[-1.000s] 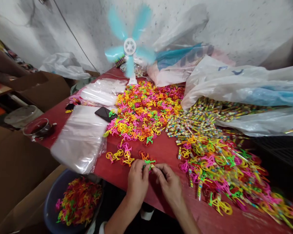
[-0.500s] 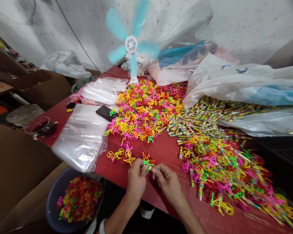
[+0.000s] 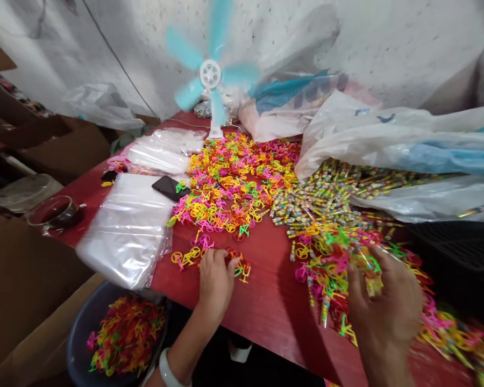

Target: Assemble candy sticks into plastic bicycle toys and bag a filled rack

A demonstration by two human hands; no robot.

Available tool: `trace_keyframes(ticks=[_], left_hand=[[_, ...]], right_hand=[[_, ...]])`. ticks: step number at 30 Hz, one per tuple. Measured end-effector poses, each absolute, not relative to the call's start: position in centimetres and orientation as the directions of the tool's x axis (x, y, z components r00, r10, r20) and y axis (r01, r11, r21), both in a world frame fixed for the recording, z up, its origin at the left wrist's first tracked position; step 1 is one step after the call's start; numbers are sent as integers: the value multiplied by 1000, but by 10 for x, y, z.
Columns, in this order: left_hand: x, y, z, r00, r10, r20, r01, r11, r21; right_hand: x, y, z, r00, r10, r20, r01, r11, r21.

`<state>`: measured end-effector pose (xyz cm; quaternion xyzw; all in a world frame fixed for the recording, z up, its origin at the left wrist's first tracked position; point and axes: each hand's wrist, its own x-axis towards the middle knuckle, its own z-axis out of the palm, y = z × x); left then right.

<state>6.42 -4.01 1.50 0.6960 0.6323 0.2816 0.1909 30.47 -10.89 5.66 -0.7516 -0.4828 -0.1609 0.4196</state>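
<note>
On the red table, my left hand [image 3: 216, 277] is lowered over a few small plastic toy bicycles [image 3: 245, 270]. Its fingers are bent down and its thumb is apart; the fingertips are partly hidden. My right hand [image 3: 387, 303] hovers over the right-hand pile of toy bicycles [image 3: 339, 263], among which lie candy-like printed tubes. Thumb and fingers are spread, with a yellowish piece showing between them; whether it is touched I cannot tell. Loose printed tubes [image 3: 318, 201] lie heaped behind that pile. A larger heap of toy bicycles [image 3: 226, 183] spreads across the table's middle.
Clear plastic bags [image 3: 125, 231] lie at the left, by a black phone [image 3: 165, 187] and a glass cup [image 3: 54, 215]. A fan [image 3: 210, 74] spins at the back. Below the table edge sits a tub [image 3: 75, 333] of toy bicycles. A black crate [image 3: 460, 244] stands right.
My hands were together over a green toy bicycle and have parted. The right has swung right to the mixed pile; the left has moved slightly left and up. The view has shifted a little.
</note>
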Motion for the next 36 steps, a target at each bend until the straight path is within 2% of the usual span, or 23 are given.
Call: trace_keyframes(ticks=[1,3,6,8,11,14,16,18,20,22,26,28,32,34,36], left_hand=[[69,-41,13,50,984,172,821,-138,554],[79,-44,10,96,977,188,875,-173,453],[88,-51,7,149,981,128,905,-187,382],[85,-51,5,158,983,93,896,-182,405],[68,-46,4,145,984,103,794,-178,581],[52,-38,4,42,997,62,581,-75,811],[48,-34,6,-7,999,-51,365,50,930],[49,-33,9,8,984,-178,133,175,976],[53,-34,13,40,964,-261,-43,263,964],[56,-36,18,42,952,-303,-130,305,943],[57,-39,26,48,946,-322,-118,326,938],[56,-40,30,143,932,-334,-112,351,930],[54,-38,34,354,864,-357,-130,424,896],[55,-37,32,333,870,-363,-140,427,894],[55,-36,29,264,886,-381,-154,429,890]], right_hand=[[305,-105,57,399,564,723,913,-174,-368],[295,-94,49,239,612,754,968,-86,-236],[273,-75,23,104,814,571,985,-5,-173],[267,-67,6,108,892,439,992,-66,-110],[273,-59,-8,105,927,361,994,-85,-69],[279,-54,-8,72,936,345,987,-16,-161],[272,-54,-7,64,935,348,958,41,-284],[255,-57,-5,93,943,319,865,82,-495],[234,-63,-3,111,969,221,691,85,-717],[215,-70,-1,100,985,140,558,61,-827],[205,-75,5,196,966,168,473,56,-879],[211,-71,8,211,963,168,466,51,-883],[222,-64,10,18,999,36,385,27,-923],[222,-65,10,0,1000,-25,303,-24,-953],[221,-68,11,55,996,-74,213,-84,-973]])
